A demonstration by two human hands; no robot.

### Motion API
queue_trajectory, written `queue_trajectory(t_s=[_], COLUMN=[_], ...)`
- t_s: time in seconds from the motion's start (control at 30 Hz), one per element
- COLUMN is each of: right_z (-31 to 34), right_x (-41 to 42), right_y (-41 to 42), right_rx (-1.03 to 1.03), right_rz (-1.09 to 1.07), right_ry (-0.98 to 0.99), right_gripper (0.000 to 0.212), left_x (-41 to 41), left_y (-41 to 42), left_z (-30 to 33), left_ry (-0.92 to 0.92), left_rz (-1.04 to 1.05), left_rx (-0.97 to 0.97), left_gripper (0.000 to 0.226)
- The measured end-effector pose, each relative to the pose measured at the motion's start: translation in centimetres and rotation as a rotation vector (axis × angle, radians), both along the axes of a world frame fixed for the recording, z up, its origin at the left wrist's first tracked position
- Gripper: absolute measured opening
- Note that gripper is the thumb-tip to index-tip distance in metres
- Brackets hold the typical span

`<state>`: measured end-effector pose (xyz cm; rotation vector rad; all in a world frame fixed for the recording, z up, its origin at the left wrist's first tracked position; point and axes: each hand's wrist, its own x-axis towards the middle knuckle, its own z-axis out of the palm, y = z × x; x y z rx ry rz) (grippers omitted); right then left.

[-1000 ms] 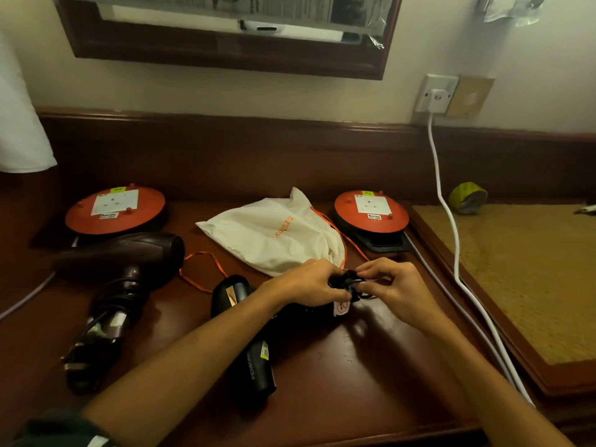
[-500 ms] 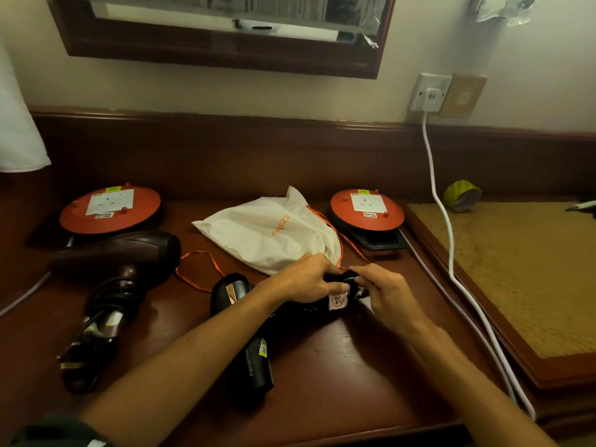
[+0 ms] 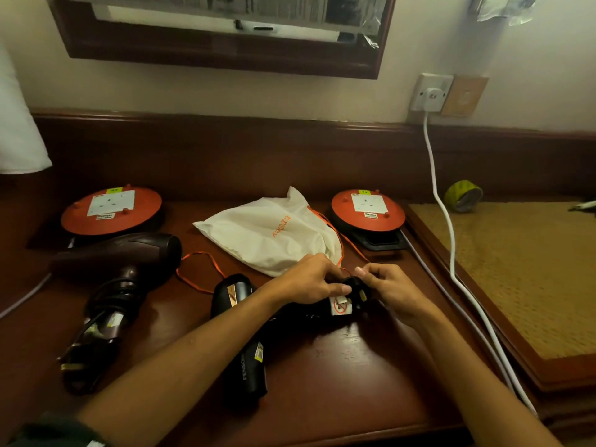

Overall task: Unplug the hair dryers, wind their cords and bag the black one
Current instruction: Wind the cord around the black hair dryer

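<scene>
The black hair dryer (image 3: 245, 359) lies on the wooden desk (image 3: 354, 375), partly under my left forearm. Both hands meet over its black cord bundle and plug (image 3: 353, 300), which carries a white tag. My left hand (image 3: 309, 279) grips the bundle from the left. My right hand (image 3: 387, 287) pinches it from the right. A dark brown hair dryer (image 3: 119, 256) lies at the left with its cord wound round the handle and its plug (image 3: 72, 366) free. Behind my hands lies the white drawstring bag (image 3: 271, 233) with orange strings.
Two orange extension reels (image 3: 113, 209) (image 3: 367, 209) sit at the back of the desk. A white cable (image 3: 448, 227) runs from the wall socket (image 3: 432, 91) down the right side. A woven mat (image 3: 516, 269) and green tape roll (image 3: 462, 195) are at the right.
Both hands have dropped lower toward the desk with the cord bundle, and the fingers have shifted around the plug. The camera has tilted slightly.
</scene>
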<state>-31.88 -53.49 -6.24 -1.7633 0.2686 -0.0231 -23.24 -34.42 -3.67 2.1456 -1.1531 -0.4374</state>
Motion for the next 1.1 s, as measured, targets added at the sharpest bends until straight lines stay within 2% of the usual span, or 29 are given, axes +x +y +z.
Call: queue_trajectory(t_s=[0.13, 0.2, 0.27, 0.33, 0.5, 0.6, 0.67, 0.73, 0.8, 0.9, 1.1], right_z=[-0.3, 0.2, 0.1, -0.2, -0.5, -1.1, -1.7, -1.8, -1.5, -1.1, -1.7], right_x=[0.0, -0.3, -0.7, -1.3, -3.3, -3.5, -3.4, -3.5, -3.5, -3.5, -3.2], right_y=[0.0, 0.2, 0.6, 1.2, 1.7, 1.6, 1.8, 2.0, 2.0, 1.8, 1.7], right_rx=[0.035, 0.127, 0.063, -0.062, -0.12, -0.092, 0.099, 0.4, 0.61, 0.719, 0.884], right_rz=[0.021, 0.013, -0.055, -0.06, 0.11, 0.08, 0.029, 0.014, 0.046, 0.102, 0.094], right_ry=[0.057, 0.05, -0.054, -0.158, -0.209, -0.269, -0.309, -0.291, -0.248, -0.207, -0.172], right_gripper=[0.043, 0.034, 0.026, 0.032, 0.039, 0.035, 0.035, 0.04, 0.05, 0.059, 0.064], left_x=[0.2, 0.3, 0.4, 0.8, 1.8, 2.0, 2.1, 2.0, 2.0, 2.0, 2.1], left_y=[0.0, 0.0, -0.1, -0.1, 0.4, 0.5, 0.7, 0.9, 1.1, 1.5, 1.5], left_z=[-0.2, -0.2, -0.3, -0.5, -0.8, -0.8, -0.5, -0.4, -0.3, 0.1, 0.3], left_ry=[0.042, 0.078, 0.078, 0.087, 0.207, 0.252, 0.289, 0.29, 0.342, 0.449, 0.477], left_rz=[0.009, 0.01, 0.024, 0.064, 0.065, 0.037, 0.007, -0.023, -0.045, -0.057, -0.044], left_rx=[-0.015, -0.026, -0.038, -0.049, -0.069, -0.029, 0.013, 0.033, -0.011, -0.052, -0.117], left_gripper=[0.025, 0.024, 0.024, 0.027, 0.037, 0.033, 0.037, 0.044, 0.038, 0.026, 0.023])
